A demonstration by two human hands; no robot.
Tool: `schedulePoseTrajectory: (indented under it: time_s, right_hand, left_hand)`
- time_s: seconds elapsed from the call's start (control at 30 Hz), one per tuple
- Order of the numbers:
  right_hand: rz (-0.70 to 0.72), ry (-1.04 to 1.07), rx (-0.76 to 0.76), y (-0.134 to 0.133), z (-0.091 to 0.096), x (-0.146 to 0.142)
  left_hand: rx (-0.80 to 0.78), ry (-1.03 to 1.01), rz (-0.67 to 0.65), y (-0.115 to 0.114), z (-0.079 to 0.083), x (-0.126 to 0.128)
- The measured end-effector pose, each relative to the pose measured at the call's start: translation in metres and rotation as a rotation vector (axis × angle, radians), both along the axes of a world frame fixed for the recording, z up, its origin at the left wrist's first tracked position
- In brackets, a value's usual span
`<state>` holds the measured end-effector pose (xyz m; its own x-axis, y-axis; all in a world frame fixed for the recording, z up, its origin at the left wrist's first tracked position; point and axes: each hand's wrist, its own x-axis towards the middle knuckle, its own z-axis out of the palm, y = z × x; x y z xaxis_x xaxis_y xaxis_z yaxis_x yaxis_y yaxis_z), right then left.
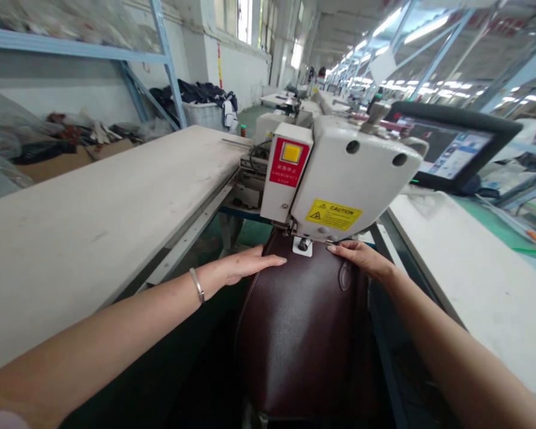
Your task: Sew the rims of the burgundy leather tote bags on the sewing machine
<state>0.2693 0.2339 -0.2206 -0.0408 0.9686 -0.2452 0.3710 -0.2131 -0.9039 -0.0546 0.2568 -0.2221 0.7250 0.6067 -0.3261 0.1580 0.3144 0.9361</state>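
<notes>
A dark brown leather bag body (299, 339) lies under the head of an industrial sewing machine (343, 173), with a stitched strap tab (345, 276) near its top. My left hand (250, 265) lies flat on its left edge, holding it down, with a metal bangle (197, 285) on the wrist. My right hand (361, 257) presses on the leather's upper right, close to the tab. Between my hands, the machine's presser foot (302, 244) sits at the leather's top edge. The needle is hidden.
Long white work tables (84, 208) flank the machine on both sides. A red emergency stop box (290, 161) is on the machine, and a touchscreen monitor (451, 146) stands to the right. More sewing stations line the aisle beyond, with a bin of dark fabric (205, 110) at the back left.
</notes>
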Motion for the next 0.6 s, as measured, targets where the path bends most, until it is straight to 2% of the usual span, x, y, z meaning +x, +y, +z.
schedulePoseTrajectory:
  time_s: [0.13,0.27,0.43,0.5,0.6]
  right_hand:
    - [-0.043,-0.048,0.007,-0.001,0.001,-0.003]
    - [-0.098,-0.06,0.077,-0.006,-0.004,-0.011]
    - [-0.155,-0.073,0.193,-0.024,-0.012,-0.022]
    - [-0.19,-0.096,0.229,-0.038,-0.016,-0.029]
    - [-0.312,-0.161,0.281,-0.068,-0.022,-0.044]
  left_hand:
    - [-0.111,0.026,0.048,-0.01,-0.001,-0.003]
    - [-0.219,0.028,0.119,-0.016,-0.003,-0.002]
    - [-0.274,0.0,0.174,-0.028,-0.006,-0.003]
    - [-0.298,-0.032,0.202,-0.045,-0.006,-0.002]
    - [-0.313,-0.12,0.221,-0.096,0.0,0.001]
